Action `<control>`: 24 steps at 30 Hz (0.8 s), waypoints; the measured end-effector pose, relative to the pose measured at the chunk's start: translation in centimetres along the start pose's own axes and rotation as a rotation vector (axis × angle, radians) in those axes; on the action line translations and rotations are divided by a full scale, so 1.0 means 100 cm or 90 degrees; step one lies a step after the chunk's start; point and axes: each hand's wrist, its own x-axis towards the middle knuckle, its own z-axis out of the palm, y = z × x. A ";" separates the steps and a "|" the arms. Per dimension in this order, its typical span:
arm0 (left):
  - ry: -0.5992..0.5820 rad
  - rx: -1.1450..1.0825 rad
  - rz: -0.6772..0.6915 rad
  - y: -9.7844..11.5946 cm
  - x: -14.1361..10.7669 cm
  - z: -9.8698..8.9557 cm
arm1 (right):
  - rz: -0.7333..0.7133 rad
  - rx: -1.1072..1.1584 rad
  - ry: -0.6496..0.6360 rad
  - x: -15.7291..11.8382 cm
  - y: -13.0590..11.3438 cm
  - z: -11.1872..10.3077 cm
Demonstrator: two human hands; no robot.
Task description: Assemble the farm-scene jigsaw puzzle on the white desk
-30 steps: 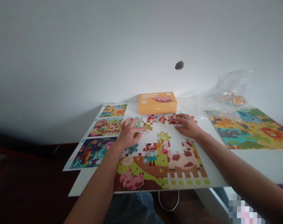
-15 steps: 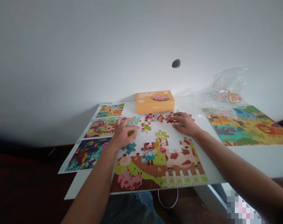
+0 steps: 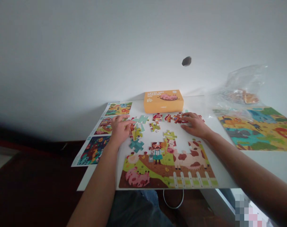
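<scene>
Resting over loose pieces, both hands were on the table's far half. Left hand: let go, fingers loosely curved, thumb apart, nothing seen gripped; it sat beside a cluster of pieces, partly covering the printed sheet. Right hand: palm down, fingers stretched over the red pieces; couldn't tell if it pinched one or just touched.

Farm puzzle, partly assembled, lay at the near edge between the forearms: pig, hen, farmer, cow and white fence showed, top edge ragged. A green fence piece stuck up above the cow's head. Teal piece lay just above the hen, near the left hand. Pale blue piece was farther back; green piece lay alone mid-table. Barn piece was in the back row, in front of the orange box, which lay flat near the wall.

Right side: an animal puzzle with lion and hippo lay flat, clear plastic bag behind it, orange contents inside. Sheet on the left carried three small pictures.
</scene>
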 end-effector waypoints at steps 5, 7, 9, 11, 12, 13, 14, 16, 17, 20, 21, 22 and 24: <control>-0.065 -0.009 0.025 -0.002 -0.007 -0.008 | -0.001 -0.005 0.004 -0.001 0.000 0.000; -0.110 -0.014 0.035 0.003 -0.009 -0.007 | -0.003 -0.002 0.005 -0.001 -0.001 -0.001; -0.135 -0.018 0.034 0.008 -0.010 -0.004 | -0.002 -0.004 0.002 -0.001 -0.001 -0.002; -0.141 -0.017 0.025 0.013 -0.010 0.001 | 0.002 -0.011 -0.004 -0.001 -0.002 -0.002; -0.141 -0.014 0.023 0.014 -0.010 0.004 | 0.004 -0.014 -0.008 -0.001 -0.002 -0.002; -0.142 -0.010 0.023 0.015 -0.010 0.006 | 0.006 -0.016 -0.012 -0.001 -0.002 -0.003; -0.141 -0.005 0.023 0.015 -0.009 0.007 | 0.006 -0.016 -0.015 -0.001 -0.002 -0.003; -0.122 0.011 0.005 0.013 -0.008 0.007 | 0.007 -0.015 -0.017 -0.001 -0.002 -0.003; -0.102 0.025 -0.020 0.010 -0.007 0.005 | 0.008 -0.015 -0.018 -0.001 -0.002 -0.003; -0.043 0.068 -0.122 0.000 -0.008 -0.003 | 0.007 -0.015 -0.016 -0.001 -0.001 -0.002; -0.041 0.071 -0.144 -0.003 -0.009 -0.006 | 0.004 -0.015 -0.016 -0.001 0.000 -0.002; -0.049 0.066 -0.154 -0.006 -0.010 -0.008 | 0.001 -0.014 -0.017 -0.001 0.000 -0.002; -0.075 0.038 -0.153 -0.008 -0.012 -0.010 | -0.003 -0.015 -0.019 -0.001 0.000 -0.002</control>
